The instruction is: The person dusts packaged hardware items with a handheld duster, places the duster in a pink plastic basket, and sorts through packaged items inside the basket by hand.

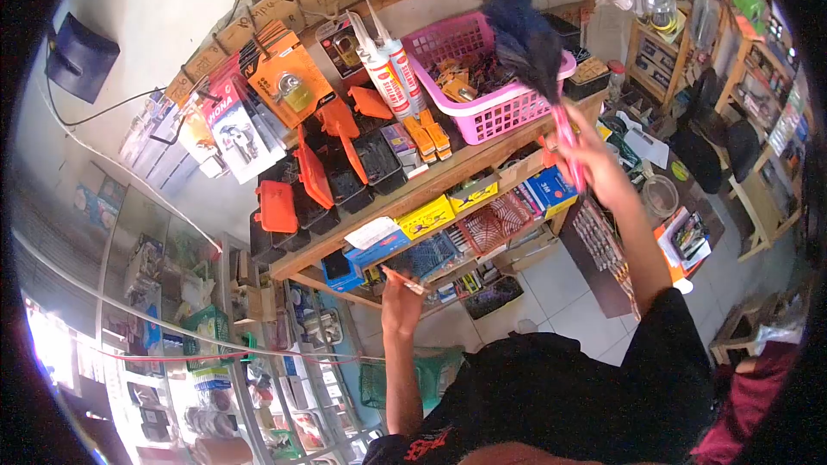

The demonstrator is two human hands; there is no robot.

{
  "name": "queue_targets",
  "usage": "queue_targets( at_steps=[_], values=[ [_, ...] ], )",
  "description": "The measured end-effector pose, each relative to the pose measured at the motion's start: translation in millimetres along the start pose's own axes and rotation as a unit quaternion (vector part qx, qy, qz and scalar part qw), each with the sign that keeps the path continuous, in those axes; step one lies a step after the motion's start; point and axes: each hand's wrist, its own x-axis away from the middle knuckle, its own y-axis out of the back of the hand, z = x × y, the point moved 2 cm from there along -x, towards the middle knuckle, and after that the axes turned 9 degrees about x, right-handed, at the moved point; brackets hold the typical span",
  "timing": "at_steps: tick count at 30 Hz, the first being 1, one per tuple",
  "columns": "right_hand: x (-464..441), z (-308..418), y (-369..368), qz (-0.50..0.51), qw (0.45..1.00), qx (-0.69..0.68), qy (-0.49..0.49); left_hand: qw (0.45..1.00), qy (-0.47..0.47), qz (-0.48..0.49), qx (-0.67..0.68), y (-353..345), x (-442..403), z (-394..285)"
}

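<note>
My right hand [593,155] is closed round the pink handle of a feather duster [522,39]. The duster's dark feathers point up and lie over the right part of a pink plastic basket [508,114] full of small packaged items. Lower down, my left hand [401,303] is closed near the front edge of the wooden shelf [362,245]. Something small, slim and pale shows at its fingertips, too small to name. On the shelf, left of the basket, stand two sealant tubes [383,69] and black bins with orange lids [312,168].
Carded padlocks [297,93] hang above the bins. Yellow boxes [426,217] and a blue 3M box [551,187] fill the lower shelf. Glass display shelving [207,379] stands at left. A dark table [594,250] with goods is at right; a person's maroon clothing [751,396] shows at lower right.
</note>
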Motion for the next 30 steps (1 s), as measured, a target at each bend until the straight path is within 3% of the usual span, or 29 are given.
queue_targets(
  at_steps=[2, 5, 8, 10, 12, 14, 18, 21, 22, 24, 26, 27, 28, 30],
  values=[
    [-48.4, 4.8, 15.2, 0.073, 0.996, -0.023, -0.039, 0.999, 0.015, 0.011, -0.029, -6.2, -0.1, 5.5],
    [-74.0, 11.1, 14.3, 0.013, 0.998, 0.008, -0.065, 0.998, 0.039, 0.024, -0.047, -21.2, 1.6, 12.5],
    [-58.7, 18.9, -5.1, -0.090, 0.988, 0.124, -0.026, 0.999, -0.004, 0.032, -0.031, -20.1, 10.1, 8.4],
    [-40.6, 24.3, -23.9, -0.211, 0.931, 0.259, 0.149, 0.998, -0.030, 0.026, -0.046, -22.1, 14.5, 0.7],
    [-18.7, 26.0, -48.0, -0.319, 0.815, 0.372, 0.308, 0.996, -0.052, 0.004, -0.068, -23.7, 17.4, -7.2],
    [-4.6, 19.5, -74.6, -0.241, 0.845, 0.325, 0.349, 0.995, -0.063, 0.011, -0.071, -47.6, 19.3, -16.5],
    [16.6, 2.1, -132.7, 0.128, 0.875, 0.332, 0.327, 0.985, -0.092, 0.070, -0.130, -104.2, 7.5, -29.7],
    [27.0, -6.4, -160.6, 0.291, 0.931, 0.167, 0.145, 0.966, -0.150, 0.106, -0.183, -186.4, 16.6, -34.4],
    [27.6, 3.6, -162.4, 0.294, 0.910, 0.248, 0.153, 0.956, -0.169, 0.110, -0.214, -200.0, 16.8, -36.3],
    [10.9, -20.4, -172.5, 0.221, 0.958, 0.099, 0.154, 0.923, -0.221, 0.130, -0.288, -235.5, 22.9, -39.8],
    [-1.9, 9.5, -170.7, 0.182, 0.968, 0.083, 0.152, 0.925, -0.246, 0.148, -0.251, -263.8, 17.5, -43.2],
    [-5.2, 30.1, -171.5, 0.190, 0.969, -0.022, 0.158, 0.915, -0.261, 0.166, -0.260, -276.0, 14.8, -47.1],
    [-13.0, 35.1, -167.0, 0.178, 0.975, -0.016, 0.133, 0.904, -0.276, 0.184, -0.270, -285.8, 10.7, -53.3],
    [-23.9, 60.6, -163.8, 0.143, 0.969, -0.103, 0.174, 0.877, -0.288, 0.238, -0.301, -300.5, -1.1, -63.5]
  ],
)
